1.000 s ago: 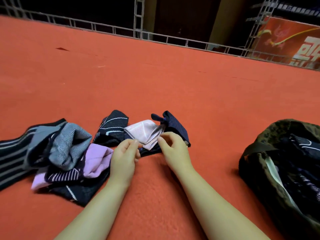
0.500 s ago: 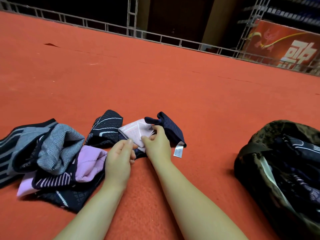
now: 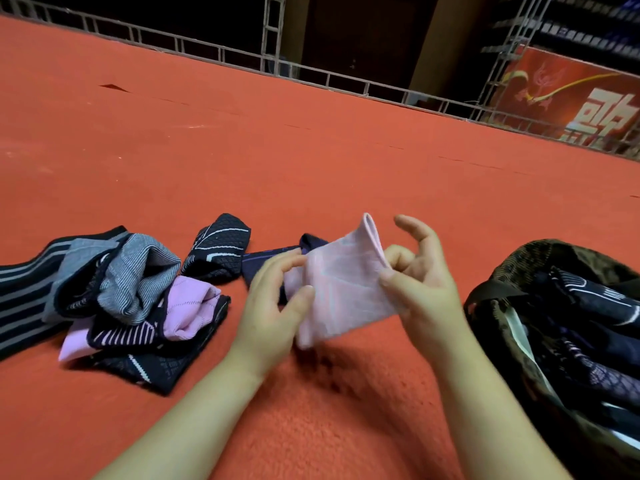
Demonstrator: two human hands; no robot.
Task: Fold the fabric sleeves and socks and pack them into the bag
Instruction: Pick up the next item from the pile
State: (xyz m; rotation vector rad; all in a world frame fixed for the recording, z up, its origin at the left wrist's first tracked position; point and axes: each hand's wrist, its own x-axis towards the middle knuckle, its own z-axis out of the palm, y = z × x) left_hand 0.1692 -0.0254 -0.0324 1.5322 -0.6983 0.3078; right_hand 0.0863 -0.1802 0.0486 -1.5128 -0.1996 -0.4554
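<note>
Pink piece: a pale pink sock or sleeve (image 3: 341,289) is lifted off the red carpet (image 3: 311,150), held up between both hands, likely so it can be straightened and folded in the air.
Right hand: the right hand (image 3: 420,289) pinches the pink piece's right edge between thumb and a curled finger; its other fingers are half open and raised clear of the cloth.
Left hand: the left hand (image 3: 273,306) holds the left edge, thumb in front, fingertips behind, fingers loosely curved.
Bag: the dark camouflage bag (image 3: 512,258) lies open just right of the right hand's fingers, dark patterned pieces already inside, handy for packing.
Unfolded heap: a pile of grey, lilac and dark pieces (image 3: 138,296) lies left of the left hand's fingers; one dark navy piece (image 3: 270,258) lies beyond its fingertips.
Change: half a second ago the pink piece lay on the carpet with both hands low on it; now it is raised and nearer the bag.
</note>
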